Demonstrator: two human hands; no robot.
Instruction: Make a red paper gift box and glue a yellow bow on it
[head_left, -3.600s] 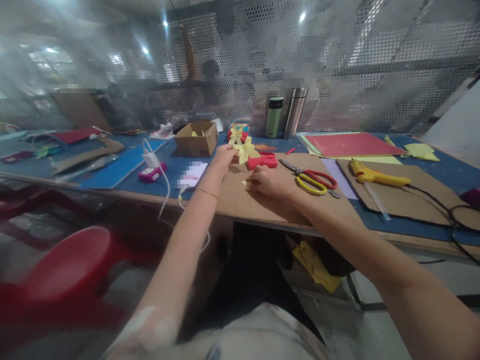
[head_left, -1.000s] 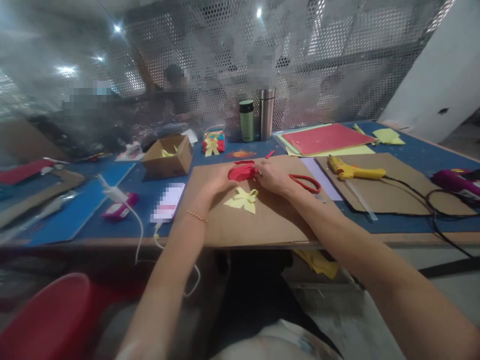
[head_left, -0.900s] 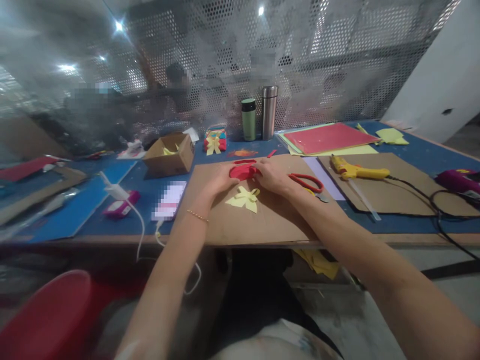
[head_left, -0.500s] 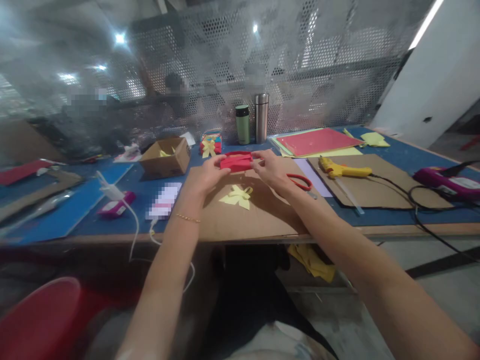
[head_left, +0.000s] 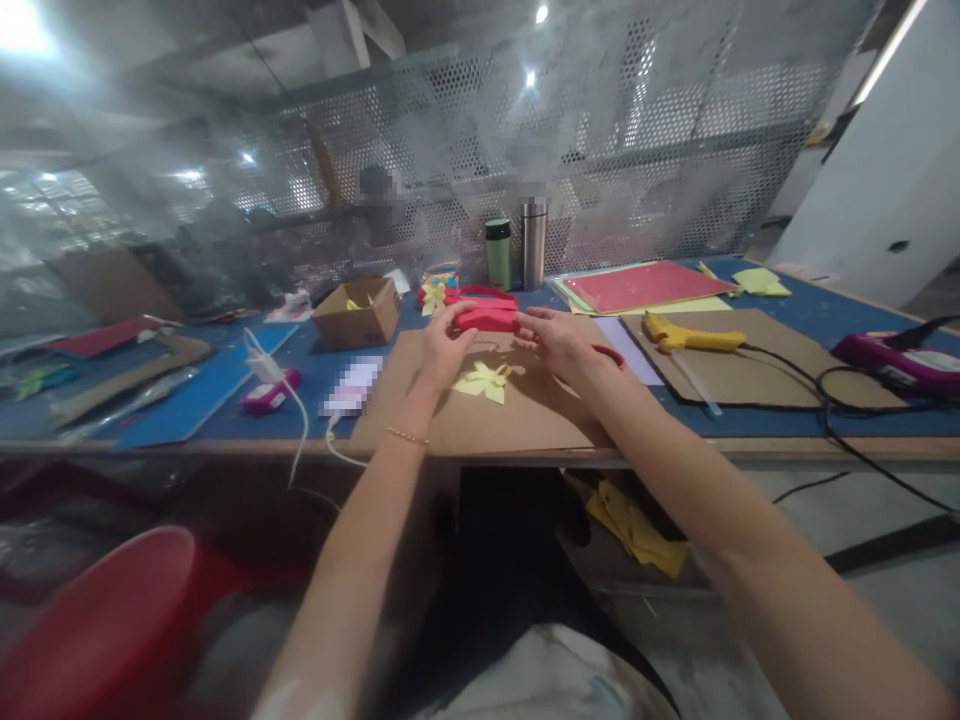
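Note:
Above the cardboard sheet (head_left: 397, 400), a small red box with a looped strip like a handle (head_left: 489, 319) is held up between my two hands. My left hand (head_left: 446, 345) grips its left end, thumb on the near side. At the right end, the fingers of my right hand (head_left: 556, 340) are bent against it; their tips are partly hidden. Just below lies a yellow bow (head_left: 484, 382) on the cardboard. Red-handled scissors (head_left: 611, 355) lie partly behind my right wrist.
A yellow glue gun (head_left: 694, 337) with a black cord rests on cardboard at right. Coloured sheets (head_left: 652, 287), a steel flask (head_left: 534, 245) and a green cup (head_left: 498, 255) stand or lie behind. Left are an open carton (head_left: 360, 318) and a purple plug box (head_left: 270, 392).
The view has turned slightly left, so things appear shifted right. The red box has tilted, showing a smoother side, and my right fingers have loosened and spread somewhat.

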